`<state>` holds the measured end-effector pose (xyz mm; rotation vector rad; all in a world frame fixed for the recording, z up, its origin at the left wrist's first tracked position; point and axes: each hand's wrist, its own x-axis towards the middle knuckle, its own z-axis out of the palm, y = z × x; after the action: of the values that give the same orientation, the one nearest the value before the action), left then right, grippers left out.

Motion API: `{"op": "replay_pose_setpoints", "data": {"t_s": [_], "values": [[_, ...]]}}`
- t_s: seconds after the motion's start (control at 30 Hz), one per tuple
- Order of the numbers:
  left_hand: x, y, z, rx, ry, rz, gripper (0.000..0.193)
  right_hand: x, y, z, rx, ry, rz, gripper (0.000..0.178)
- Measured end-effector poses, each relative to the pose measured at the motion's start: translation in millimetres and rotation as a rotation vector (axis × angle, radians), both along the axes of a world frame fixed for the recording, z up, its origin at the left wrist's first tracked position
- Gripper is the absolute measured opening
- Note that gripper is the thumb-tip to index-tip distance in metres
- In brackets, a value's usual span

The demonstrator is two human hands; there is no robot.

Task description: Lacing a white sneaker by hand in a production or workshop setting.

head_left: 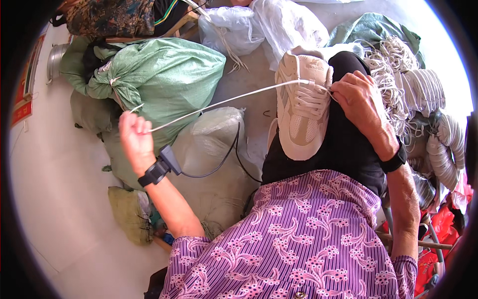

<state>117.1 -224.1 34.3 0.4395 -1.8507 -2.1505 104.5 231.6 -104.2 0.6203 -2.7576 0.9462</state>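
A beige sneaker (pixel 303 119) rests on my lap against the black trousers, its toe toward me. White lace runs crosswise through its eyelets. From the upper eyelets a long white shoelace (pixel 224 103) stretches taut to the left. Its far length is gripped in my left hand (pixel 136 137), closed and raised out to the side, with a short end poking out above the fist. At the shoe's right edge, my right hand (pixel 356 97) pinches the lace close to the top eyelets. Part of another pale shoe (pixel 272 133) shows behind the sneaker's left side.
A tied green woven sack (pixel 169 74) stands at the left, a whitish sack (pixel 214 134) nearer me. Clear plastic bags (pixel 289 25) lie at the back. Bundles of white laces (pixel 393 74) pile up on the right, above red bags (pixel 438 234). A black cable (pixel 214 169) hangs from my left wrist device.
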Motion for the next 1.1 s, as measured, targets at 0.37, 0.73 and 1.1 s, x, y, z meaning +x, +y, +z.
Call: {"op": "replay_pose_setpoints", "data": {"t_s": [0.37,0.73,1.1], "values": [[-21,107,-105,-0.523,-0.37,-0.335,0.023,-10,-15,21,0.198,-0.052,-0.011,0.007],[-21,146,-131,-0.937,-0.321,-0.544,0.018,-5,-20,20,0.121,-0.055,-0.072,0.008],[-33,207,-108,-0.489,-0.196,-0.592,0.021,-1,-20,19,0.045,-0.006,-0.063,0.005]]}}
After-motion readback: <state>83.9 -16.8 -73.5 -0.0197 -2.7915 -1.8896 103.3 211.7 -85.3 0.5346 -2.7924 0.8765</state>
